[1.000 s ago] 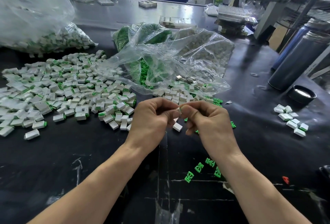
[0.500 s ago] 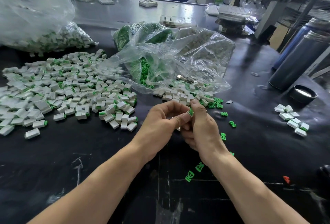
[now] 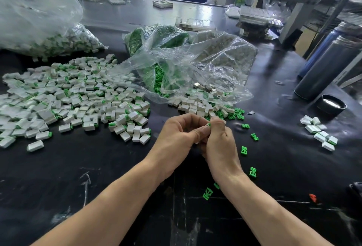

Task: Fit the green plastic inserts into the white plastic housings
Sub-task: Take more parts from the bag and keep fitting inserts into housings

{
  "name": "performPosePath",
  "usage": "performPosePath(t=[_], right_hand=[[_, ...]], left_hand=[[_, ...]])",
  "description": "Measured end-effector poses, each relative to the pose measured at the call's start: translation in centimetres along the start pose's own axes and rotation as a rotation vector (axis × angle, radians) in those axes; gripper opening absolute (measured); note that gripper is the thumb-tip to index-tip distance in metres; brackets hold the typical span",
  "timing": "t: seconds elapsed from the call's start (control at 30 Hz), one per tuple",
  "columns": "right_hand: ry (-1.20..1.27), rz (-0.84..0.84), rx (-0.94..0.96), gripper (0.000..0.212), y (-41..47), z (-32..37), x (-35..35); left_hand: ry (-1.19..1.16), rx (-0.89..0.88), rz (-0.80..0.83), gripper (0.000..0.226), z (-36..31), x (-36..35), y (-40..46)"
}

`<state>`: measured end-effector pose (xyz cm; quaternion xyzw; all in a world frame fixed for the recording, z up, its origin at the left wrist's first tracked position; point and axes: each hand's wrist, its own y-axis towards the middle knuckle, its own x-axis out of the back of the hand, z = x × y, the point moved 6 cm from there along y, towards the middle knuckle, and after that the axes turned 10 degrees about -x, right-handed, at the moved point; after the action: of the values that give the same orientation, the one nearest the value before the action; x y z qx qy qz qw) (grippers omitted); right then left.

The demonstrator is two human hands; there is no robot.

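My left hand [image 3: 176, 138] and my right hand [image 3: 221, 143] meet over the black table, fingers curled together around a small white housing [image 3: 205, 128] with a green insert [image 3: 209, 124] peeking out between the thumbs. Most of that piece is hidden by my fingers. Loose green inserts [image 3: 243, 150] lie to the right of my hands and near my right forearm. A pile of empty white housings [image 3: 195, 106] sits just beyond my hands. A wide spread of housings with green showing [image 3: 78, 100] covers the left of the table.
Clear bags of green inserts [image 3: 158, 81] and white housings [image 3: 221, 57] lie behind the piles. Another full bag [image 3: 49, 36] is far left. A few housings [image 3: 319, 134] sit at right, near a black lid [image 3: 331, 105] and two tall flasks [image 3: 329, 65].
My hands moved forward toward the pile of housings and closed tighter together. The right hand turned upright beside the left, and less of the green insert now shows.
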<state>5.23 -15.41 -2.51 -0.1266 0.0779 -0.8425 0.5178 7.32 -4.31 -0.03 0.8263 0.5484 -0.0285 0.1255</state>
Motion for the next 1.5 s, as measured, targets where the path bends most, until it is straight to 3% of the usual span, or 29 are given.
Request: performPosePath(t=[0.57,0.77,0.87,1.03,1.2,1.37,1.5], right_hand=[[-0.063,-0.035,0.017,0.058,-0.2,0.0,0.3],[0.05,0.032,0.017,0.05,-0.2,-0.1,-0.1],[0.126,0.093,-0.008,0.055,-0.2,-0.1,-0.3],[0.028,0.106,0.018,0.071,-0.1,0.2,0.0],[-0.169,0.012,0.163,0.072,0.3,1.4,1.3],[-0.255,-0.063,0.23,0.059,0.7,2.1,2.5],[-0.315,-0.122,0.241,0.059,1.3,2.6,3.6]], left_hand=[[0.164,-0.059,-0.014,0.006,0.4,0.5,0.1],[0.105,-0.049,-0.021,0.003,0.3,0.3,0.1],[0.123,-0.061,-0.034,0.001,0.1,0.5,0.1],[0.225,-0.089,-0.027,0.003,-0.4,1.2,0.2],[0.486,-0.129,-0.11,0.015,-1.5,4.0,0.9],[1.086,-0.008,-0.046,0.01,-1.8,6.3,1.0],[1.425,0.023,-0.027,0.008,-2.6,6.9,1.4]])
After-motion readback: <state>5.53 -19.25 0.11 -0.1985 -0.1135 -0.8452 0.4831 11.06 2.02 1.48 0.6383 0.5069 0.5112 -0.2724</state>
